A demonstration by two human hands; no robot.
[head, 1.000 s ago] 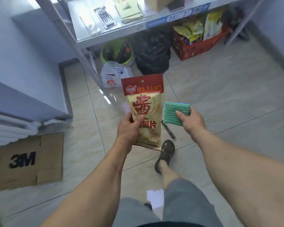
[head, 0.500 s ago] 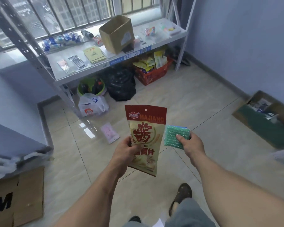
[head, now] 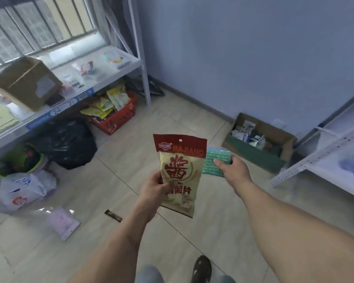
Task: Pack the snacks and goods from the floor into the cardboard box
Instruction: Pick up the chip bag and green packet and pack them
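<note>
Both hands have swung right with the view, bringing the open box (head: 260, 139) by the wall into sight. Left hand (head: 155, 190) pinches the snack bag (head: 180, 172) low on its face, thumb in front; right hand (head: 235, 168) grips the green pad (head: 215, 162) by 1 edge. Each looks light: the bag is likely slick, puffy and crushable, best held at a seam; the pad is soft and grippy. A pink packet (head: 62, 222) and a dark bar (head: 113, 215) lie on the floor (head: 172, 242).
</note>
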